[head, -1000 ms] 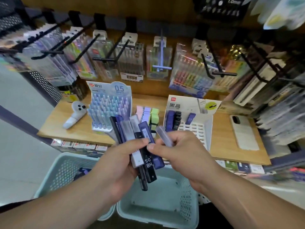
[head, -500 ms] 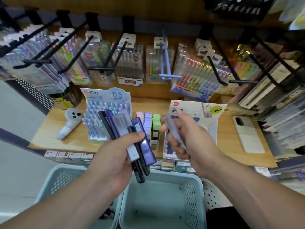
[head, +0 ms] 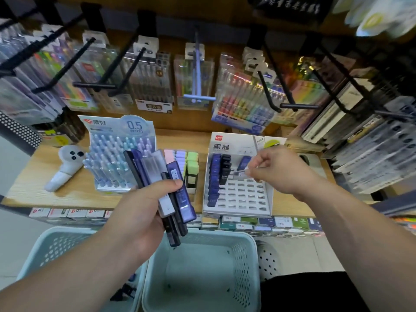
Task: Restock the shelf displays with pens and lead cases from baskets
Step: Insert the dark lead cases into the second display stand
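My left hand (head: pixel 144 208) grips a fanned bundle of lead cases (head: pixel 162 176), black, purple and frosted clear, held up in front of the shelf. My right hand (head: pixel 276 170) pinches one clear lead case (head: pixel 240 173) and holds its tip over the white slotted display (head: pixel 238 199), near the third column. Purple cases (head: pixel 213 179) fill the display's left column and black cases (head: pixel 225 168) stand beside them. Most slots to the right are vacant. A pale teal basket (head: pixel 245 255) sits below the shelf, under my hands.
A blue 0.5 pen display (head: pixel 117 158) and pastel erasers (head: pixel 186 165) stand left of the lead display on the wooden shelf (head: pixel 33 190). A white gadget (head: pixel 65 167) lies far left. Black hooks (head: pixel 292 106) with hanging pen packs jut out above. A second basket (head: pixel 51 246) sits lower left.
My right hand took one clear case away from the bundle and carried it up and right to the slotted display. My left hand rose slightly with the bundle.
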A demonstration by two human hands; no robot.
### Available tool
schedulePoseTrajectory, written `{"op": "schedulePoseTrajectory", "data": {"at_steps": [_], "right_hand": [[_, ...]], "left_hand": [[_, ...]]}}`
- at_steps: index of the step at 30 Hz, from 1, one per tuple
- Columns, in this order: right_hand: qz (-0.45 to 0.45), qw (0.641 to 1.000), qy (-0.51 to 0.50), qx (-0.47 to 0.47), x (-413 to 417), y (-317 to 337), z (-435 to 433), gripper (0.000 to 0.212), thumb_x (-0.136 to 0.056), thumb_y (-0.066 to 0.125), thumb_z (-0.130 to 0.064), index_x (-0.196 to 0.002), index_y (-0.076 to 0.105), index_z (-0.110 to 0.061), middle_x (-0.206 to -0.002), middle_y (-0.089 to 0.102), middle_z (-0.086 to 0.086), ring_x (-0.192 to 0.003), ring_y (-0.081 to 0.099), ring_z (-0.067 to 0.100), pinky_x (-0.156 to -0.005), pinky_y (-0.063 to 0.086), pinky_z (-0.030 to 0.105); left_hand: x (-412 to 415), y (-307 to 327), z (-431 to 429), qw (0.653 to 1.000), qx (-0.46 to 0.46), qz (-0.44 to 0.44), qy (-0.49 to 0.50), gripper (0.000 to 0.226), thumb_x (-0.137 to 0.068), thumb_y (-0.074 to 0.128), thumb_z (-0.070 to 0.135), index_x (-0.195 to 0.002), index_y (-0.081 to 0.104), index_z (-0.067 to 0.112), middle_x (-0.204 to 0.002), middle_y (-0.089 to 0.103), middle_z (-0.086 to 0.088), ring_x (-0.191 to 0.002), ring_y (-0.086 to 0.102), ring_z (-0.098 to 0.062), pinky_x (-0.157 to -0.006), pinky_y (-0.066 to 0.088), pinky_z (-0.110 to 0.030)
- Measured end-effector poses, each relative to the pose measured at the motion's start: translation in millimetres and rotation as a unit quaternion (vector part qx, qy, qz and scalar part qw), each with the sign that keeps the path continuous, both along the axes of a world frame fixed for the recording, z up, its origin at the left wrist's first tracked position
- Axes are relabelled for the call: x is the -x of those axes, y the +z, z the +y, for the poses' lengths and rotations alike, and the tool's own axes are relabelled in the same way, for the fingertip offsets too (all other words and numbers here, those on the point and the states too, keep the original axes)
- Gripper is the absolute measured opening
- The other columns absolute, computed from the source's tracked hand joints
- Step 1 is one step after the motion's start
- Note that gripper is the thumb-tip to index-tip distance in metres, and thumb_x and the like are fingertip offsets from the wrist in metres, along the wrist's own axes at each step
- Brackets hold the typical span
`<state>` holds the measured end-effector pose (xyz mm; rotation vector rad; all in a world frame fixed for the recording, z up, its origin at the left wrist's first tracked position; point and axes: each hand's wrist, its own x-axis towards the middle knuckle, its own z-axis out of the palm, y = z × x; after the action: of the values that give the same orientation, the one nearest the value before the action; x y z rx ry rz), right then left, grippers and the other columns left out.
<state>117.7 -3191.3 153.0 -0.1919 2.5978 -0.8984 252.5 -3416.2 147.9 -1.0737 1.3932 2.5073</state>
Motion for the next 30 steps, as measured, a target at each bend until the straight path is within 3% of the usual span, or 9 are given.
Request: {"op": "schedulePoseTrajectory", "data": {"at_steps": [4,6,8,14,18,20,23,25,30], "right_hand": [[0.011,0.997,0.033,-0.069,8,-4,0,0.018,-0.094,0.058,-0.015,-0.099,0.073,-0.006,-0.093,0.069,0.006,-0.084,0.058,0.022,-0.066,0.046,0.027],[0.037,0.994,0.028,-0.099,13,-8,-2,0.018,-0.094,0.056,-0.016,-0.107,0.069,-0.014,-0.098,0.061,0.0,-0.087,0.054,0.018,-0.063,0.044,0.022],[0.068,0.992,0.013,-0.11,19,-15,-4,0.019,-0.092,0.063,-0.016,-0.111,0.065,-0.019,-0.103,0.058,0.0,-0.091,0.056,0.021,-0.069,0.047,0.029],[0.141,0.985,-0.033,-0.095,30,-31,-12,0.016,-0.081,0.078,-0.017,-0.088,0.064,-0.018,-0.087,0.063,0.002,-0.082,0.057,0.023,-0.052,0.035,0.023],[0.154,0.981,-0.009,-0.113,34,-37,-12,0.008,-0.091,0.07,-0.023,-0.097,0.073,-0.02,-0.091,0.066,0.003,-0.085,0.059,0.023,-0.062,0.037,0.025],[0.152,0.983,-0.004,-0.107,35,-38,-10,0.007,-0.092,0.07,-0.027,-0.095,0.073,-0.022,-0.079,0.062,-0.002,-0.076,0.058,0.021,-0.061,0.04,0.026],[0.115,0.991,-0.023,-0.067,36,-39,-5,0.007,-0.092,0.071,-0.028,-0.088,0.073,-0.023,-0.068,0.065,0.0,-0.065,0.067,0.023,-0.064,0.059,0.038],[0.072,0.996,-0.047,-0.039,33,-38,-4,0.008,-0.092,0.071,-0.022,-0.084,0.073,-0.022,-0.066,0.07,0.005,-0.057,0.069,0.02,-0.064,0.063,0.042],[0.103,0.991,0.0,-0.086,34,-37,0,0.015,-0.093,0.065,-0.025,-0.08,0.07,-0.02,-0.07,0.07,-0.003,-0.072,0.07,0.02,-0.066,0.056,0.03]], "left_hand": [[0,-1,2,1.0,-0.001,0.001,-0.01,0.02,-0.083,0.071,0.007,-0.102,0.068,0.01,-0.073,0.066,-0.006,-0.061,0.065,-0.023,-0.053,0.056,-0.034],[0,-2,1,1.0,-0.001,-0.002,-0.016,0.018,-0.083,0.071,0.007,-0.101,0.068,0.01,-0.072,0.066,-0.006,-0.06,0.065,-0.024,-0.055,0.056,-0.036],[2,-3,2,1.0,-0.001,-0.007,-0.021,0.014,-0.083,0.071,0.009,-0.097,0.068,0.01,-0.07,0.066,-0.007,-0.06,0.064,-0.025,-0.056,0.056,-0.037],[6,-1,3,1.0,-0.006,-0.002,-0.014,0.013,-0.084,0.071,0.008,-0.096,0.069,0.012,-0.069,0.066,-0.005,-0.061,0.064,-0.025,-0.067,0.057,-0.042],[6,0,-2,1.0,-0.007,-0.002,-0.011,0.016,-0.083,0.072,0.009,-0.098,0.07,0.012,-0.071,0.067,-0.006,-0.061,0.065,-0.026,-0.064,0.057,-0.041],[6,-1,-4,1.0,-0.005,-0.002,-0.012,0.017,-0.082,0.072,0.009,-0.098,0.07,0.012,-0.072,0.066,-0.006,-0.061,0.065,-0.025,-0.059,0.057,-0.04],[7,-3,-7,1.0,-0.005,-0.005,-0.013,0.02,-0.082,0.072,0.01,-0.101,0.07,0.012,-0.076,0.067,-0.007,-0.063,0.066,-0.025,-0.057,0.058,-0.04],[9,-3,-7,1.0,-0.004,-0.007,-0.014,0.021,-0.082,0.072,0.01,-0.103,0.071,0.012,-0.078,0.068,-0.007,-0.065,0.066,-0.026,-0.06,0.059,-0.04],[9,-5,-5,1.0,0.002,-0.009,-0.02,0.018,-0.082,0.071,0.01,-0.099,0.069,0.012,-0.075,0.067,-0.006,-0.062,0.064,-0.024,-0.048,0.055,-0.034]]}}
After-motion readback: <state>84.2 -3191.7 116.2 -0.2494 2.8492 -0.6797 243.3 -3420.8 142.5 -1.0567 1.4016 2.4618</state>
